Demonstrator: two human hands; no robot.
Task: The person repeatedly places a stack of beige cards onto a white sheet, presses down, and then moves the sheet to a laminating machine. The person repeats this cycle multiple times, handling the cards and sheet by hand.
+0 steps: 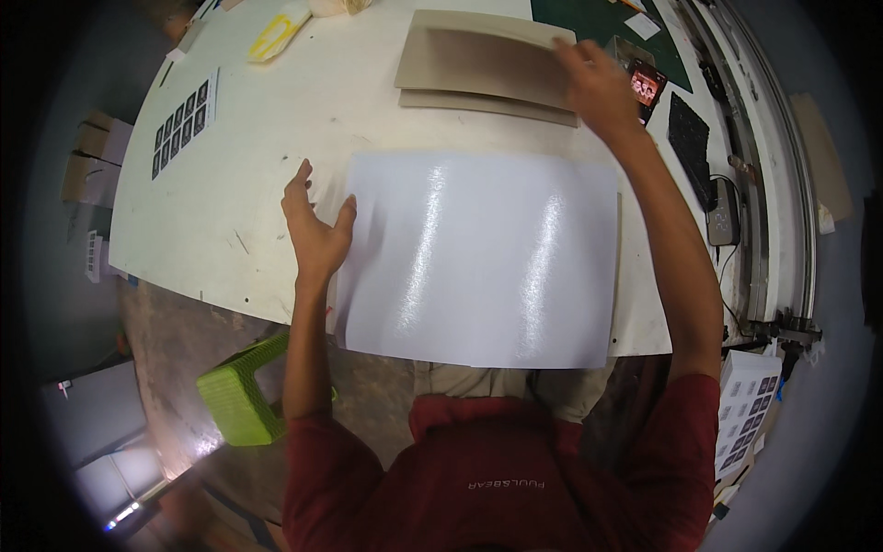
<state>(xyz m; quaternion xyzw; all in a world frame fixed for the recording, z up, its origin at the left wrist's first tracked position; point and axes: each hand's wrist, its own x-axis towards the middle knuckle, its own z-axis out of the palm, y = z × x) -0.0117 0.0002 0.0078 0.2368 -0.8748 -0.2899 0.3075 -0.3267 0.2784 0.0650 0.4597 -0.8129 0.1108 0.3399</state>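
A large glossy white sheet (480, 248) lies in front of me, its near edge at the table's front edge. Beside its left edge is my left hand (317, 225), fingers apart and holding nothing; the thumb is close to the sheet. Farther off lie grey-brown cardboard sheets (478, 64), one over another and slightly offset. My right hand (602, 92), a little blurred, reaches to their right end. Its fingers close on the edge of the upper cardboard sheet, which bows upward; the thumb is mostly hidden.
A phone (647, 85) with a lit screen, a black keyboard-like object (690, 147) and a digital clock (723, 212) sit right. A metal rail (798, 184) runs along that side. Printed labels (184, 124) and a yellow-white packet (276, 35) lie left. A green stool (241, 391) stands below.
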